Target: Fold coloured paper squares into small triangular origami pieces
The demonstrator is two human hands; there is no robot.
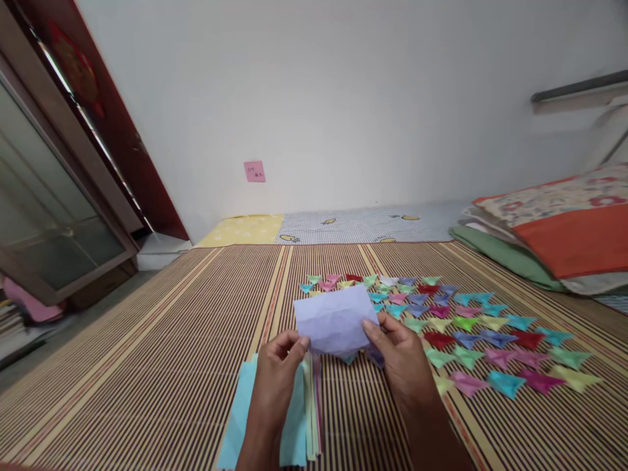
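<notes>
Now | your left hand (279, 367) and right hand (400, 353) pinch a creased, rectangular lavender paper sheet (336, 318) | it spans between both grips, long axis left-to-right, above the brown-striped woven mat (167, 366)

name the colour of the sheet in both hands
The sheet is pale purple, best in the head view.

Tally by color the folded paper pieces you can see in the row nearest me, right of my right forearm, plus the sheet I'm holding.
Yellow folded pieces: 2, one partly hidden
Pink folded piece: 1
Blue folded piece: 1
Magenta folded piece: 1
Purple sheet: 1
Total: 6
</notes>
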